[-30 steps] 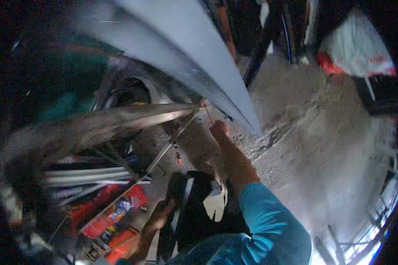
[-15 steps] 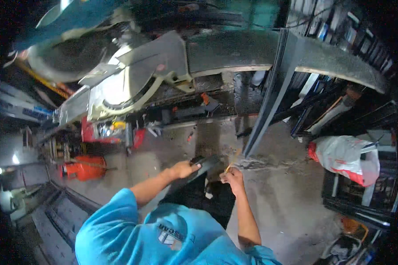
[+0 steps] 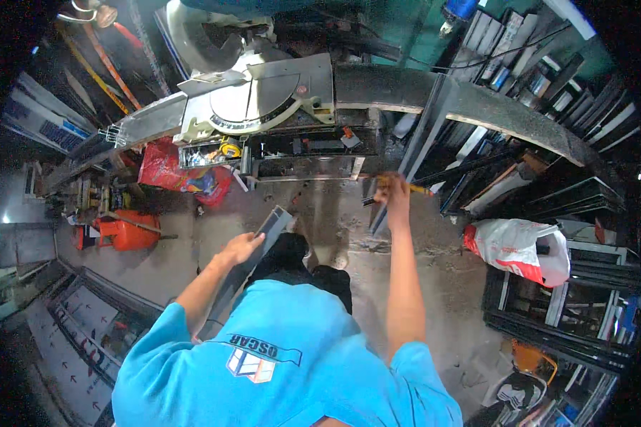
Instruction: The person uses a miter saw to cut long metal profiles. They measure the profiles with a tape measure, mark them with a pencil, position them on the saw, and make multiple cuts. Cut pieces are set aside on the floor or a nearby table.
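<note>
Grey metal profile (image 3: 272, 231): held in the left hand (image 3: 241, 248), with the fingers closed over its side near the upper end. The profile slants from beside the person's body toward the front edge of the surface (image 3: 384, 87), apart from that edge and above the floor (image 3: 441, 285). The right hand (image 3: 394, 191) is closed around a slender yellow item (image 3: 421, 189); motion blur hides its exact type. A dark upright profile (image 3: 426, 128) crosses the front edge of the surface at a tilt; the right hand overlaps its lower part in view, and contact cannot be determined. A miter saw (image 3: 256, 103) stands along the surface, left of the dark upright profile. Below the saw's front edge are a yellow tape measure (image 3: 231, 147) and a red bag (image 3: 165, 165).
</note>
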`<state>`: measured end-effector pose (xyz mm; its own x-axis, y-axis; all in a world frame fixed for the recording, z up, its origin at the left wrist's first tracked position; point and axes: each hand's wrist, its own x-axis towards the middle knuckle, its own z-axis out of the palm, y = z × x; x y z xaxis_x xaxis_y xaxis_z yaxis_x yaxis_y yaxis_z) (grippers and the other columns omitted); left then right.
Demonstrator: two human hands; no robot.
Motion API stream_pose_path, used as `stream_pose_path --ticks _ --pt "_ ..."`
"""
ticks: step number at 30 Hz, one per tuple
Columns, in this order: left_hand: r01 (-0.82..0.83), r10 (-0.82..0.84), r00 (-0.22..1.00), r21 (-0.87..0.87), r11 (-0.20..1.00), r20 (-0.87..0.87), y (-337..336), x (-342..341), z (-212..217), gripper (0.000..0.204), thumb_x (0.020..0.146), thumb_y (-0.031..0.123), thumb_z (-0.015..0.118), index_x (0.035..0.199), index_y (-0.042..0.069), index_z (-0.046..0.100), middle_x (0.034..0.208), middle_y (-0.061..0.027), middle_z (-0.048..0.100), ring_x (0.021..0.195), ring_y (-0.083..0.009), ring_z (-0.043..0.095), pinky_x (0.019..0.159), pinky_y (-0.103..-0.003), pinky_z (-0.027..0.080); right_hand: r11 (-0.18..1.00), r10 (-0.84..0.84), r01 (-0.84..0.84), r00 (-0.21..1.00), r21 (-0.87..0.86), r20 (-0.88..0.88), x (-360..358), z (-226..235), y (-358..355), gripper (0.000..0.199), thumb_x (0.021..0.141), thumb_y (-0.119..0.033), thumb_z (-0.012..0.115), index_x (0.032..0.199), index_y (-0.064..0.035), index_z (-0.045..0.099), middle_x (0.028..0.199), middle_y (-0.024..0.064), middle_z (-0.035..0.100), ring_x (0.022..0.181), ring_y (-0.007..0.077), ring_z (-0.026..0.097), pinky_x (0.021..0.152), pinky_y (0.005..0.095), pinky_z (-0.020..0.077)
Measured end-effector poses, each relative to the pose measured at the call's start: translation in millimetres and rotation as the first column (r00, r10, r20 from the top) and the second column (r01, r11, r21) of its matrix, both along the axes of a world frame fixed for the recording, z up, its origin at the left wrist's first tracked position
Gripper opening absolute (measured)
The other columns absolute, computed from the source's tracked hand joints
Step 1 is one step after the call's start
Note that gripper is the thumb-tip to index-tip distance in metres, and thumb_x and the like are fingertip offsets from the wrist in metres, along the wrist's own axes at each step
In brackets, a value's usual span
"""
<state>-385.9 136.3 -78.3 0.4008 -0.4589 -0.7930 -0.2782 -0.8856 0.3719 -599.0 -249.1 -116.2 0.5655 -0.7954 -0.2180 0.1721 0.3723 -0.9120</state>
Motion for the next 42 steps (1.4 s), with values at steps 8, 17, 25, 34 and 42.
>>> stream_pose_path --ticks 8,17,25,34,42 --pt "-0.126 0.154 0.982 -0.222 0.967 0.113 35.2 8.1 10.8 0.064 0.104 0.057 0.044 0.116 -0.001 0.065 0.101 -0.0173 0.072 0.098 -0.0300 0.068 0.089 -0.043 0.050 0.988 -0.110 0.044 0.871 -0.147 -0.478 67.7 -10.0 -64.9 0.034 0.084 -0.030 0.082 0.089 -0.0017 0.065 0.073 0.0046 0.062 0.064 0.0194 0.059 0.056 0.0313 0.0475" --pt "-0.210 0.242 0.964 -0.238 0.948 0.113 68.1 -2.1 34.7 0.054 0.105 0.049 0.046 0.119 0.000 0.062 0.107 -0.0215 0.071 0.105 -0.0351 0.066 0.090 -0.045 0.048 0.739 -0.186 0.392 0.901 0.548 -0.393 111.8 -26.6 -53.3 0.037 0.088 -0.036 0.073 0.108 -0.0064 0.063 0.097 0.0118 0.061 0.085 0.0272 0.062 0.070 0.0468 0.0496" --pt "-0.161 0.202 0.974 -0.311 0.937 0.106 80.9 7.9 37.4 0.048 0.105 0.043 0.049 0.126 0.002 0.060 0.112 -0.0209 0.070 0.107 -0.0349 0.066 0.092 -0.043 0.048 0.797 -0.292 0.275 0.955 0.537 -0.056 112.7 -63.0 -46.6 0.037 0.096 -0.047 0.052 0.114 -0.0154 0.062 0.114 0.0085 0.065 0.094 0.0297 0.062 0.074 0.0484 0.0480" --pt "-0.198 0.287 0.952 -0.495 0.846 0.109 83.3 24.2 69.8 0.041 0.104 0.037 0.054 0.121 0.001 0.062 0.109 -0.0200 0.070 0.104 -0.0275 0.065 0.091 -0.040 0.048 0.744 -0.452 0.533 0.845 0.403 -0.285 101.6 -54.3 -53.6 0.023 0.088 -0.024 0.069 0.102 -0.0068 0.066 0.085 0.0096 0.066 0.061 0.0245 0.061 0.051 0.0361 0.0439" --pt "-0.286 0.327 0.945 -0.545 0.788 -0.023 91.2 62.2 49.4 0.039 0.104 0.036 0.055 0.120 0.001 0.062 0.099 -0.0131 0.068 0.093 -0.0187 0.059 0.087 -0.038 0.048 0.777 -0.629 0.629 0.777 0.019 0.022 84.5 12.7 -25.7 0.021 0.091 -0.017 0.069 0.080 -0.0048 0.056 0.076 -0.0022 0.052 0.069 0.0122 0.047 0.061 0.0322 0.0407"
